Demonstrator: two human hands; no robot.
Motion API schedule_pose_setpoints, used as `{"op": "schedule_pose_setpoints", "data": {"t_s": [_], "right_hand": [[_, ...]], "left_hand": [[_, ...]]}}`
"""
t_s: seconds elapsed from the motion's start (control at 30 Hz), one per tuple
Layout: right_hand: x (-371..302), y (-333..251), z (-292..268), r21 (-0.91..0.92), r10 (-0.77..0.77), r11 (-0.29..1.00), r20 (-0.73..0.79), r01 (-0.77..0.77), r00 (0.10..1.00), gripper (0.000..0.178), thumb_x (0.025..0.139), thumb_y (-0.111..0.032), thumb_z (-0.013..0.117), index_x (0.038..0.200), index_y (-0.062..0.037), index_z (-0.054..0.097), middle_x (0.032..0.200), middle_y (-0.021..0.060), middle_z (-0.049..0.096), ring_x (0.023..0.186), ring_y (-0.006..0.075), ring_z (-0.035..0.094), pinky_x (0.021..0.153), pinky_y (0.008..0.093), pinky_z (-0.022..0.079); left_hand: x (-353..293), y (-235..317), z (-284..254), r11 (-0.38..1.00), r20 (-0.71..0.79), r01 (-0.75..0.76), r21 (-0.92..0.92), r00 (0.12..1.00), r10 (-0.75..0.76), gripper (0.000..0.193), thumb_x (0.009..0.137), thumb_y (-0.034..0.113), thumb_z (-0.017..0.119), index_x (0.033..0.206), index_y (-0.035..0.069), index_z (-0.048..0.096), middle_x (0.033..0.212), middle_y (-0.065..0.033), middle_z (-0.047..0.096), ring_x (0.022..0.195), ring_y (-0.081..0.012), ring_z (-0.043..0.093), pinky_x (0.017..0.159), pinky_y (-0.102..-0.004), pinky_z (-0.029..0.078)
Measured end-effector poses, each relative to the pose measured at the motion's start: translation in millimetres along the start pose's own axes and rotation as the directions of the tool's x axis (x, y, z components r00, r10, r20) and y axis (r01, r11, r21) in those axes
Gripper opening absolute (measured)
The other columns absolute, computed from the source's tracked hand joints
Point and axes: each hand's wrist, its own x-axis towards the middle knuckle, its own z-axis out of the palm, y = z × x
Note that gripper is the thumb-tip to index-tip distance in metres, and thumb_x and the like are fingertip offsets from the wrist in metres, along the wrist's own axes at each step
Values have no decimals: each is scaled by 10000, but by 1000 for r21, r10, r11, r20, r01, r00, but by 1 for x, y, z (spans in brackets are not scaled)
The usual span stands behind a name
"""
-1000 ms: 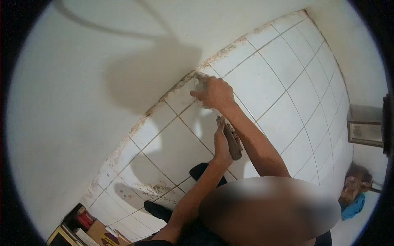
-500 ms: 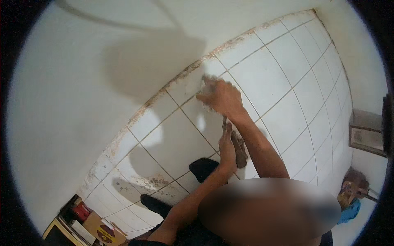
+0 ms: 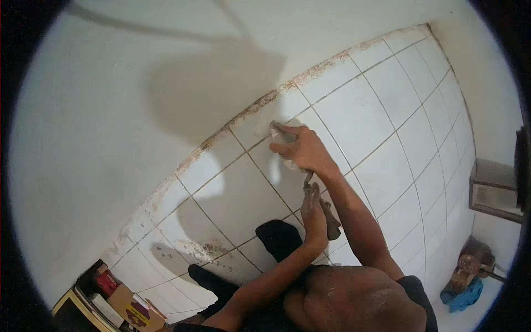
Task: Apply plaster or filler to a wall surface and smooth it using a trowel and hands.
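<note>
A trowel [image 3: 308, 178] with a pale, plaster-smeared blade and a worn brown handle is held low above the white tiled floor. My left hand [image 3: 314, 217] is closed along the handle, its fingers pointing toward the blade; the handle's end sticks out on its right. My right hand [image 3: 303, 149] grips the blade from above, with thumb and forefinger apart around its far part. Grey-white residue coats the fingertips, and the palm side is hidden. The blade is close to the tiles; I cannot tell if it touches them.
A white wall [image 3: 110, 127] meets the tiles [image 3: 376, 110] along a crumbling strip [image 3: 254, 110]. My dark-covered foot [image 3: 279, 238] stands near the left hand. Rough residue [image 3: 202, 250] marks the tiles. A cardboard box [image 3: 133, 307] sits lower left; a blue cloth [image 3: 463, 296] lies right.
Both hands and the trowel have shifted slightly toward me, away from the wall's foot. The right hand, blurred before, is sharper now. My view has tilted a little.
</note>
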Motion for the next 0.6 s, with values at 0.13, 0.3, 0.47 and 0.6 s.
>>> {"op": "schedule_pose_setpoints", "data": {"t_s": [0.13, 0.3, 0.47, 0.6], "right_hand": [[6, -10, -26, 225, 196, 957, -44, -182, 980, 629, 742, -412, 686, 1304, -141, 610, 943, 192, 709, 903, 293, 686, 838, 355, 511], [-5, 10, -20, 186, 135, 975, -86, -117, 987, 722, 750, -406, 691, 1404, -161, 507, 1118, 235, 638, 1021, 312, 632, 911, 398, 484], [-42, 6, -12, -97, 143, 982, -177, -162, 974, 693, 818, -436, 655, 1423, -158, 464, 1151, 266, 502, 1127, 424, 534, 939, 508, 461], [-39, 3, -13, -126, 141, 978, -199, -168, 970, 661, 821, -420, 664, 1396, -143, 492, 1164, 271, 503, 1115, 429, 542, 927, 509, 466]], "left_hand": [[15, 13, -7, 988, 180, -2, 155, 983, -27, 273, 934, 327, 622, 944, 63, 553, 763, -3, 477, 668, -104, 464, 590, -251, 393], [26, -6, -15, 954, 204, -169, 246, 972, 120, 185, 935, 214, 608, 909, 38, 556, 715, -17, 509, 616, -110, 480, 557, -274, 406], [19, -27, -18, 895, 253, -297, 332, 942, 219, 244, 940, 122, 569, 1102, -52, 516, 705, -69, 551, 503, -148, 549, 456, -329, 446], [32, -35, -24, 914, 257, -223, 338, 957, 138, 357, 934, 151, 588, 1198, -59, 470, 683, -81, 559, 482, -169, 555, 436, -322, 452]]}}
